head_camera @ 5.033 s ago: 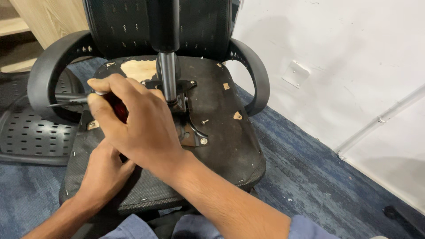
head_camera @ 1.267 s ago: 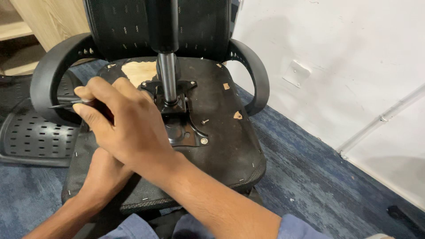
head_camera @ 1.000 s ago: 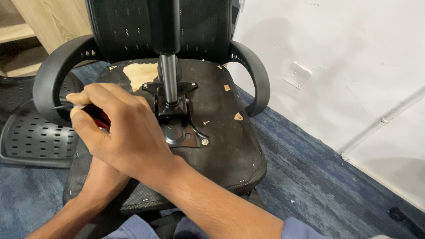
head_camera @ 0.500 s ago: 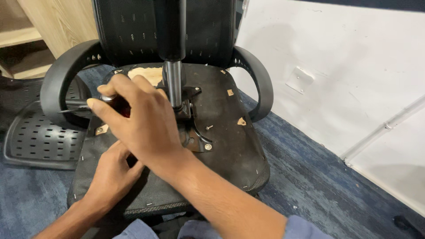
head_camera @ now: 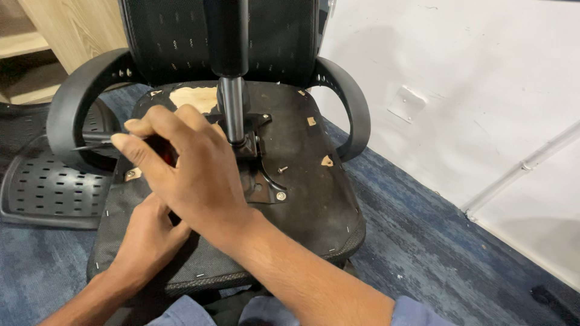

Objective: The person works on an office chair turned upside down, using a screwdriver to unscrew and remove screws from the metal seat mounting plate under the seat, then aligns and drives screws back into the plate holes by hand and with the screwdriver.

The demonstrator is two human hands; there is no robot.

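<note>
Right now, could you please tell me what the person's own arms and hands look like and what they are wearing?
Both hands are bare: no gloves, rings or watch show on the left hand or right hand. The forearms are uncovered too. A light blue fabric sleeve sits pushed up the right arm, and more of the same blue cloth shows below the left.

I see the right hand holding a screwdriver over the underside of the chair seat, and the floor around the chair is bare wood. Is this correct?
Not quite. The head view shows blue carpet around the chair, not bare wood. The rest holds: the right hand grips a screwdriver over the underside of the seat.
</note>
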